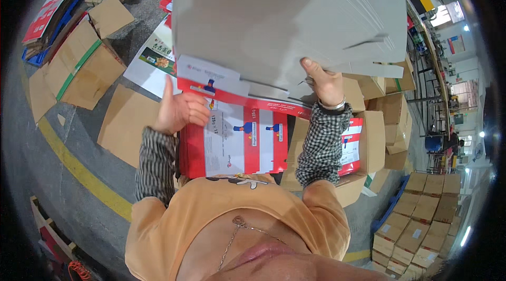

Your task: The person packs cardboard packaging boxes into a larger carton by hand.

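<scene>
While a thick sheaf of grey flat cardboard sheets (284, 17) was held up in front of the chest, its lower right edge was gripped by the right hand (324, 83), fingers clamped on the sheets. The left hand (179, 109) was seen under the lower left edge of the sheaf, thumb raised and fingers curled loosely, apart from the board; whether anything was actually pinched there could not be told.

Risk, as judged: the sheaf was pinched firmly at one corner only, so the sheets could fan out, slide and spill onto the floor if the left hand gave no support. A loose flap near the right edge could also be bent or torn.

Beneath the sheaf, a stack of red-and-white printed carton blanks (237, 141) lay flat, white panels framed in red, small blue figures printed on them. To the right, an open brown box (369, 144) holding more red-and-white blanks was seen. Brown flattened cartons (79, 65), one crossed by a green band, lay at left on the grey floor beside a yellow floor line (79, 167). Small sealed brown boxes with white labels (421, 223) were stacked on a blue pallet at lower right.
</scene>
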Motion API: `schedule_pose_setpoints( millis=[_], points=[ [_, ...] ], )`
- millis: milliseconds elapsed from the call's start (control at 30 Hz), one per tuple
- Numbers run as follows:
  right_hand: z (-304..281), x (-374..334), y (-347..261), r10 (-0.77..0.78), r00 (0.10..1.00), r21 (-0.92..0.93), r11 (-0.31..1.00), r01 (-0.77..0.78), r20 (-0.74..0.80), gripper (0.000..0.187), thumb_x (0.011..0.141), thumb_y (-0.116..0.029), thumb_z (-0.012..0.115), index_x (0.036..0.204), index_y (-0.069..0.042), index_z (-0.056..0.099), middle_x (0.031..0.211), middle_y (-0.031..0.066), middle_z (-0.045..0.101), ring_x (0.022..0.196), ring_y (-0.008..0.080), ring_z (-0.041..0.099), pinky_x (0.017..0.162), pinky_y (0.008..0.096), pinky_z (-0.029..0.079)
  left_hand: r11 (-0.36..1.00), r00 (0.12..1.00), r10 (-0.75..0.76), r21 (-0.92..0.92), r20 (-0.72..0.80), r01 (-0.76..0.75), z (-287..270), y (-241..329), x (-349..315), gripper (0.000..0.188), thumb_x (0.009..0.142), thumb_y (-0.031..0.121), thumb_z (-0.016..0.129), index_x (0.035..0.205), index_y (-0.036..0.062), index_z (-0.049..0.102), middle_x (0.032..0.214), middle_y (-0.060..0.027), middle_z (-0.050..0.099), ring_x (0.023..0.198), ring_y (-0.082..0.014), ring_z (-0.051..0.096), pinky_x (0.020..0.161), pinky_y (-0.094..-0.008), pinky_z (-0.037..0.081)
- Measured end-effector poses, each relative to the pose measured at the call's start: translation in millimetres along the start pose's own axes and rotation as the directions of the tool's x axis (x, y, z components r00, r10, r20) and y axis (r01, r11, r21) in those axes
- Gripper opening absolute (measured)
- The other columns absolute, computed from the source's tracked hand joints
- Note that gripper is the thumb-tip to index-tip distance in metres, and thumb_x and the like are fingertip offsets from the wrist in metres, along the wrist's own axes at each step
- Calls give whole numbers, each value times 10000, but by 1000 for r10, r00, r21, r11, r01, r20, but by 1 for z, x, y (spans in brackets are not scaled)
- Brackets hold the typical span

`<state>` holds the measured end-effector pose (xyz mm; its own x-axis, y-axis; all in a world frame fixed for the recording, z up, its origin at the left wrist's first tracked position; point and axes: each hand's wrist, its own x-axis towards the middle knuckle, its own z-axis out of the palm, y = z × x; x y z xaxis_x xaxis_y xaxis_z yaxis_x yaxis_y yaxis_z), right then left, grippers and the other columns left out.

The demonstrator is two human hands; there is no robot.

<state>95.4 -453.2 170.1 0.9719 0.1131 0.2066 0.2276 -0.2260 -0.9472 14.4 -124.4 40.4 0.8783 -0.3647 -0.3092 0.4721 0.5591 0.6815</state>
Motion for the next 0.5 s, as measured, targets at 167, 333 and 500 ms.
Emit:
schedule_pose_setpoints(
  millis=[167, 333, 500],
  points=[
    [-5, -5, -3, -165, 952, 126, 983, 136, 259, 215, 811, -69, 692, 1005, 11, 648, 890, 47, 653, 796, 122, 582, 718, 263, 467, 998, 783, -4, -48, 622, 43, 1, -26, 35, 484, 923, 290, 516, 1209, -100, 511, 1071, -256, 618, 1034, -340, 604, 893, -417, 499],
    [2, 7, -5, -4, 873, 107, 993, -55, 488, 266, 803, -30, 679, 1061, 7, 628, 980, 61, 657, 907, 161, 597, 829, 307, 474, 992, 881, 117, -20, 459, -122, -38, 14, 53, 482, 903, 262, 540, 1228, -91, 494, 1107, -241, 606, 1048, -323, 599, 905, -412, 494],
    [35, 6, -14, -87, 864, 227, 973, -33, 497, 196, 812, -54, 671, 1001, -1, 666, 902, 38, 669, 891, 139, 603, 838, 284, 474, 985, 952, 160, 20, 263, -171, -72, -27, 23, 490, 884, 234, 565, 1247, -82, 477, 1143, -227, 594, 1062, -307, 594, 917, -407, 489]
  ],
)
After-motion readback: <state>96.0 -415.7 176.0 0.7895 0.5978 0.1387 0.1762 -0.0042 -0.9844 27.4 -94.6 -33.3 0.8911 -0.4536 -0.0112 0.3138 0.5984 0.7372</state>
